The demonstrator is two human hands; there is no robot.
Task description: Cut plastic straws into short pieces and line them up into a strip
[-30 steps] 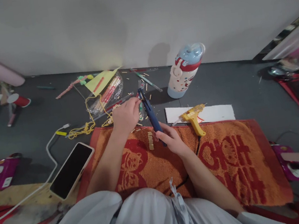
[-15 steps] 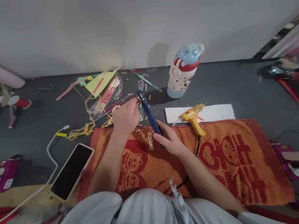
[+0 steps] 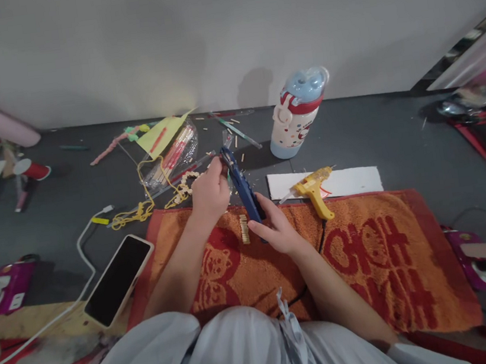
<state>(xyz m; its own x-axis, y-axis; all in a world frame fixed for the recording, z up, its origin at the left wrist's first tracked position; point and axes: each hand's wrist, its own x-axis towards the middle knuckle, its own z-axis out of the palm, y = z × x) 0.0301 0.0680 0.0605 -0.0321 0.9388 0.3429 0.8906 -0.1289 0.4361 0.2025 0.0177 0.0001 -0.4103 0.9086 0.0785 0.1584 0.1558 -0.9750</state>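
My right hand [image 3: 274,227] is wrapped round the lower end of a long blue hand tool [image 3: 243,189], probably a cutter, tilted away from me above the towel's far edge. Closed in a pinch, my left hand [image 3: 212,191] is at the tool's far end, and its fingertips hide whatever they hold. Just left of my right thumb, a neat row of short wooden stick pieces [image 3: 244,229] lies on the orange towel [image 3: 301,282]. More loose stick bits [image 3: 243,158] are strewn on the dark table past the tool.
A yellow glue gun [image 3: 313,189] rests across a white board [image 3: 354,181] to the right. Behind it stands a bottle [image 3: 295,121]. Yellow cord [image 3: 139,212] and a bag of sticks [image 3: 178,148] lie left, beyond a phone [image 3: 119,279] and white cable [image 3: 82,251].
My left hand has shifted slightly down, staying by the tool's far end. The blue tool has turned a little and looks wider. The row of stick pieces is unchanged.
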